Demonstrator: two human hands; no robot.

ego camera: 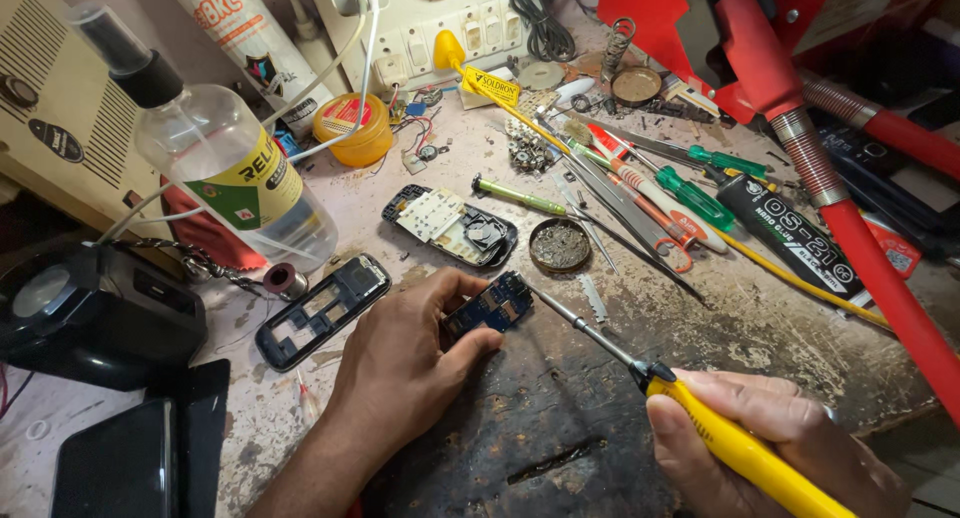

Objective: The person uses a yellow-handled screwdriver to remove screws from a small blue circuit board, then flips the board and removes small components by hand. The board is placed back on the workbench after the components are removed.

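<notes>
**Soldering iron tip at circuit board on workbench**

Right hand [770, 443], nearest the camera at the lower right, is closed in a full grip around the yellow handle of a soldering iron [640, 368]. The iron's thin metal shaft runs up and left, and its tip meets the right edge of a small blue circuit board [492, 305].

Left hand [405, 353] pins the circuit board against the workbench [560, 418], fingers curled over its near side and thumb beneath it; the board sits at the centre of the scarred, dark bench surface.

Just left of the board lies an empty black phone frame [318, 311]. Behind the board rests an opened phone housing with a white keypad sheet [450, 225], and beside that a round metal tin [560, 245].

Further right, a clutter of tweezers and screwdrivers [640, 193] lies spread out, crossed by a black glue tube [795, 233]. A clear plastic bottle [235, 173] stands at the left, near a yellow solder-paste tub [353, 128].
</notes>
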